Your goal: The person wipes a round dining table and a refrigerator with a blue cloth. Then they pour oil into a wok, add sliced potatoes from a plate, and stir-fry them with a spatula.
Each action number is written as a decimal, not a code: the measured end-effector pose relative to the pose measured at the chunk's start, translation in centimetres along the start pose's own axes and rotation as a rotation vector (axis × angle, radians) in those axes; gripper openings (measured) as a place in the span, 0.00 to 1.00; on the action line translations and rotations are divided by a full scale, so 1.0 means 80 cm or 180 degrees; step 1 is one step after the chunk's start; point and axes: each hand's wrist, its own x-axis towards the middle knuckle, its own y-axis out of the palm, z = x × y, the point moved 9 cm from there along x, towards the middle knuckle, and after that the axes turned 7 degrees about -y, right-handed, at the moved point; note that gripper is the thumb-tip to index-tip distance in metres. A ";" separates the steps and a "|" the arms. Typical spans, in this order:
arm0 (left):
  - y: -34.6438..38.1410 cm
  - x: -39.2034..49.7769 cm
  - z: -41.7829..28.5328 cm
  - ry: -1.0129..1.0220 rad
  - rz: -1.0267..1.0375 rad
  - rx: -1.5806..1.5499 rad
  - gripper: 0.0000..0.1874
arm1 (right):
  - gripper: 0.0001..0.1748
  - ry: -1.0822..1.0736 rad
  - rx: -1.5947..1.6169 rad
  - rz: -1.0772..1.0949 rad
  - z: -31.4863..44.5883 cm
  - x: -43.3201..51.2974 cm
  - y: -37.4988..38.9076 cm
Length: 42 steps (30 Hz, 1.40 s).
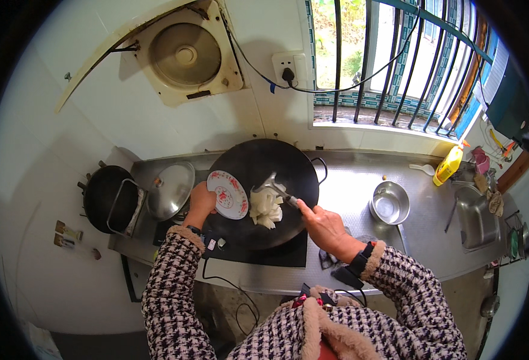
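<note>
My left hand grips the rim of a white plate with red floral decoration, which tilts over the left side of a large black wok. In my right hand is the handle of a metal spatula. Its blade is down in the wok, partly over a heap of pale, cut food pieces. Those pieces lie in the wok just right of the plate; I cannot tell exactly what food it is. Under the wok is a black cooktop.
A metal lid and a second black wok stand to the left. On the right of the steel counter are a metal saucepan, a white spoon, a yellow bottle and a sink. A cable hangs over the front edge.
</note>
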 end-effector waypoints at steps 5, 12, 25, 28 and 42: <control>0.003 -0.016 -0.018 0.0207 -0.0060 0.0156 0.17 | 0.32 -0.0335 -0.0037 0.0046 0.028 0.007 0.019; -0.018 -0.017 0.025 0.0135 -0.0278 0.0235 0.20 | 0.32 -0.0410 -0.0385 0.0379 0.009 0.001 0.010; -0.055 -0.127 0.069 -0.0164 0.0102 -0.0887 0.22 | 0.27 0.0066 0.0344 0.0840 -0.012 0.035 0.019; -0.038 -0.183 0.071 -0.0453 0.0663 -0.1401 0.24 | 0.28 0.0161 0.0136 0.0661 -0.027 0.042 0.011; 0.254 -0.303 0.110 -0.1396 0.2253 -0.2288 0.29 | 0.27 -0.0532 -0.0306 0.1586 -0.026 0.020 -0.054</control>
